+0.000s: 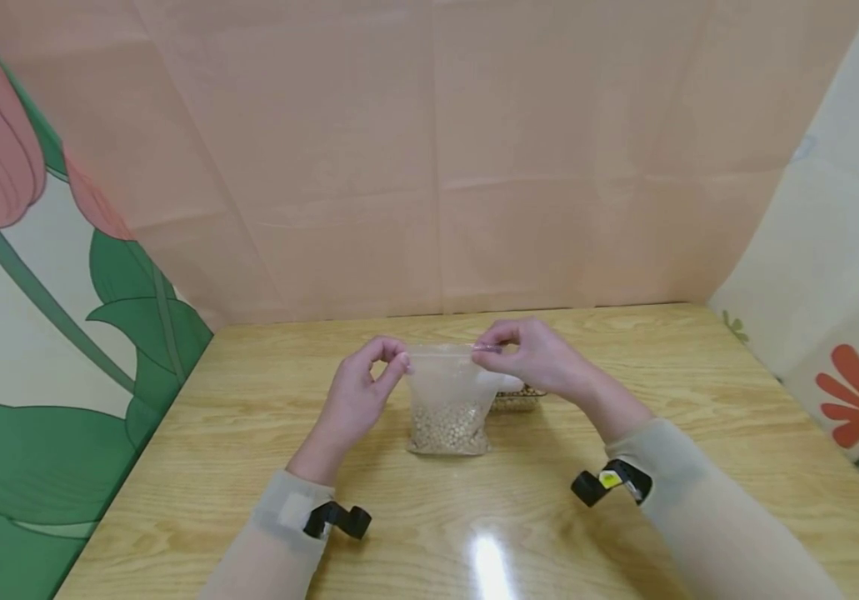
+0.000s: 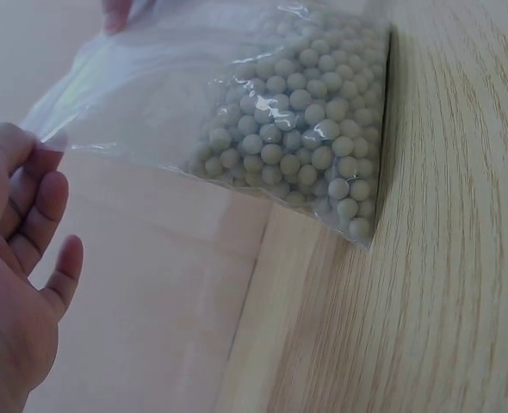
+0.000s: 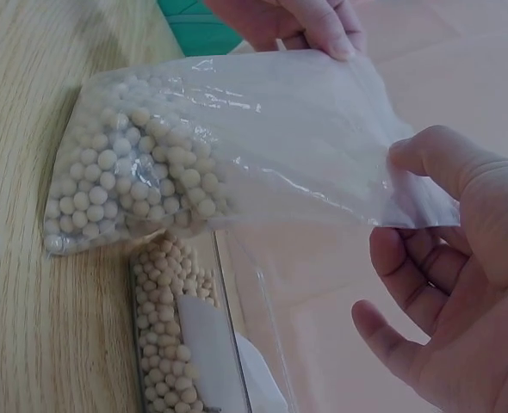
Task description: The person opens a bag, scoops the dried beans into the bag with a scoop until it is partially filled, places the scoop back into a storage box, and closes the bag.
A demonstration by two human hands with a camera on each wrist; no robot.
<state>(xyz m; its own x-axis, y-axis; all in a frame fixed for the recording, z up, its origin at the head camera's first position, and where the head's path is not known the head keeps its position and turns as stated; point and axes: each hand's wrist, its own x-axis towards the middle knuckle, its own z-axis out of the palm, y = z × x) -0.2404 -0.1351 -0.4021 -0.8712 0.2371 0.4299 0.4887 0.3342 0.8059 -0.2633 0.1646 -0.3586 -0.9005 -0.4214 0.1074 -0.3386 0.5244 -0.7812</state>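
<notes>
A clear zip bag (image 1: 447,408), its lower half filled with small pale round beads (image 2: 297,129), stands upright on the table between my hands. My left hand (image 1: 357,392) pinches the top left corner of the bag between thumb and forefinger. At the opposite top corner my right hand (image 1: 541,354) grips the plastic between thumb and fingers. The zip strip runs along the bag's top edge, stretched between the two hands. In the right wrist view the bag's upper part is slack and milky, above the beads.
Just behind the bag on the right sits a clear box (image 3: 228,327) of similar beads, with a white scoop-like piece (image 3: 211,344) lying in it. The wooden table (image 1: 212,450) meets a pink cloth backdrop (image 1: 429,167). A flower-printed panel (image 1: 834,275) borders the right side.
</notes>
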